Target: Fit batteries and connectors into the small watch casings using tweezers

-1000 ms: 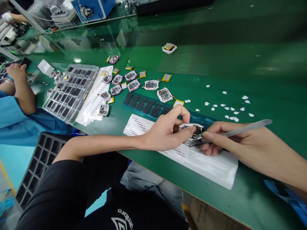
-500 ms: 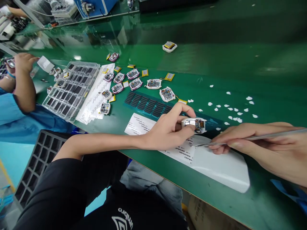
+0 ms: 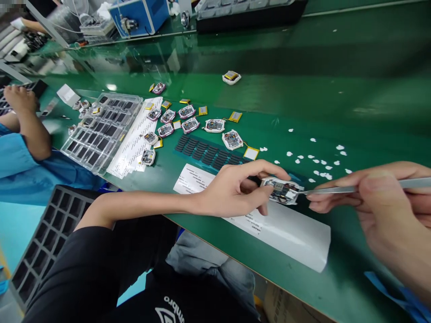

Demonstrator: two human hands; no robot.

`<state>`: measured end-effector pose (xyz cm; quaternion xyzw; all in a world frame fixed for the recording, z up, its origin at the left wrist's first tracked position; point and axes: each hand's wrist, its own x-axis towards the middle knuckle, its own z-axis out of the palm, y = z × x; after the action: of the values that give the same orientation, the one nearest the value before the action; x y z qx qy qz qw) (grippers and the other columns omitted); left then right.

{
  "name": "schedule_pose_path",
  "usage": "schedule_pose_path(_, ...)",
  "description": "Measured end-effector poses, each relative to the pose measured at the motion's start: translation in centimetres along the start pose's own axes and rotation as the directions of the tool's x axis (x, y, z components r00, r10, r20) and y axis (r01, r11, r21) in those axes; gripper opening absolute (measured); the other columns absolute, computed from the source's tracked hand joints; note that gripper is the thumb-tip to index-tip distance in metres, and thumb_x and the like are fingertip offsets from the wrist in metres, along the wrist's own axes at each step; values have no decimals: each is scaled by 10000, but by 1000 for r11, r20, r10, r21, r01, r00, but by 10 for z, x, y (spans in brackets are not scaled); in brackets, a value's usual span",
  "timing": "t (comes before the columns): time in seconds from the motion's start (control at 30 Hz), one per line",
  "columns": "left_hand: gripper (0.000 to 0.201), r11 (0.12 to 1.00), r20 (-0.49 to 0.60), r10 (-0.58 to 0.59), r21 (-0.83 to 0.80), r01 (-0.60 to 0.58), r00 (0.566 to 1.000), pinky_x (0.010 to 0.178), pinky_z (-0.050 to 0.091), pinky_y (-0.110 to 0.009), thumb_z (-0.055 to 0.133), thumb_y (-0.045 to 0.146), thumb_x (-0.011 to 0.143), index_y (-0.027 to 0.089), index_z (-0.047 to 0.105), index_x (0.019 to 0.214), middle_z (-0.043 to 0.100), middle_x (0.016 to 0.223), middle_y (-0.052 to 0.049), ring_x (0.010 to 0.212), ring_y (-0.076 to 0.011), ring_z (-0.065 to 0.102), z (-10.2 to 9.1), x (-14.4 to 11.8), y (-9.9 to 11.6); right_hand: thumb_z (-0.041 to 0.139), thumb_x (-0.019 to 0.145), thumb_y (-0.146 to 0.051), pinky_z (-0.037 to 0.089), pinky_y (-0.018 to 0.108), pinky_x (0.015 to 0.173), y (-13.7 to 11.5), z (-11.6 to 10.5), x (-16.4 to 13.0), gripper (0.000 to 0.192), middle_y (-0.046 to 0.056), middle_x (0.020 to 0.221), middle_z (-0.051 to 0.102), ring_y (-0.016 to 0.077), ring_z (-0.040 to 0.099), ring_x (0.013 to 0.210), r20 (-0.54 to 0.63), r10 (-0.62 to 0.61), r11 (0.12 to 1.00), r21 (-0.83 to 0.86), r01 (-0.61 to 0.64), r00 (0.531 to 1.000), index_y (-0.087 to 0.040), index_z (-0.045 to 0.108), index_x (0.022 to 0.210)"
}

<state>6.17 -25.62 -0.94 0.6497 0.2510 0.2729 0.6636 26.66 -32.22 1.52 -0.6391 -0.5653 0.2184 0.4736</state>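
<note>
In my left hand [image 3: 235, 190] a small white device casing with an exposed circuit board [image 3: 283, 190] is pinched between thumb and fingers, tilted up. My right hand [image 3: 387, 202] grips metal tweezers [image 3: 343, 190]; their tips touch the right end of the board, where a small white patch shows. Beneath the hands lies a curled white backing sheet [image 3: 296, 235] with printed lettering. Behind my left hand is a blue-green strip of black adhesive pads [image 3: 208, 150]. Another white casing [image 3: 232, 140], wired to a battery [image 3: 251, 153], sits just beyond.
Several open casings [image 3: 190, 125] with batteries lie left of centre, near printed sheets [image 3: 134, 139] and a clear compartment tray [image 3: 103, 130]. White round tabs [image 3: 323, 162] are scattered at right. A co-worker's arm [image 3: 28, 125] is at far left; a blue machine [image 3: 139, 18] stands behind.
My right hand has raised the tweezers from the backing sheet to the board. The casing in my left hand has shifted right and down, and the view has tipped slightly.
</note>
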Motion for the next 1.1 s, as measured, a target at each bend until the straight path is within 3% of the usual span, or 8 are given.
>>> schedule_pose_path(0.1, 271, 998, 22, -32, -55, 34, 999, 528, 490, -204, 571, 248, 968, 158, 611, 1221, 664, 790, -17, 651, -145, 750, 2, -3, 4, 584, 983, -605, 638, 453, 643, -9, 2, -5, 362, 41, 743, 715, 243, 730, 654, 2, 84, 996, 12, -84, 996, -362, 657, 724)
schedule_pose_path(0.23, 329, 989, 56, -80, -123, 87, 995, 600, 550, -217, 604, 198, 919, 155, 599, 1245, 737, 960, -84, 840, -205, 816, 5, -5, 4, 600, 976, -589, 626, 454, 668, -15, 3, -9, 351, 38, 744, 719, 237, 732, 687, -31, 76, 997, -30, -77, 997, -364, 684, 720)
schedule_pose_path(0.4, 466, 991, 71, -82, -97, 89, 994, 703, 609, -243, 630, 179, 899, 150, 568, 1360, 794, 1085, -142, 986, -241, 824, 7, -6, -2, 625, 985, -552, 617, 396, 613, -14, 3, -13, 328, 39, 766, 739, 205, 729, 661, -21, 99, 995, 7, -99, 995, -338, 720, 756)
schedule_pose_path(0.7, 505, 991, 83, -94, -90, 101, 992, 664, 593, -212, 647, 148, 883, 149, 585, 1384, 810, 1096, -154, 1005, -246, 823, 9, -9, 0, 547, 1012, -595, 605, 477, 778, -13, 6, -12, 442, 23, 744, 707, 235, 726, 743, -31, 109, 990, -89, -111, 994, -386, 695, 652)
schedule_pose_path(1.1, 532, 989, 89, -117, -79, 124, 989, 629, 599, -231, 646, 141, 874, 120, 588, 1403, 818, 1091, -183, 953, -268, 830, 10, -10, 4, 577, 1012, -564, 573, 448, 782, -9, 2, -11, 456, 27, 769, 729, 213, 717, 763, -15, 86, 990, -111, -87, 996, -320, 707, 649)
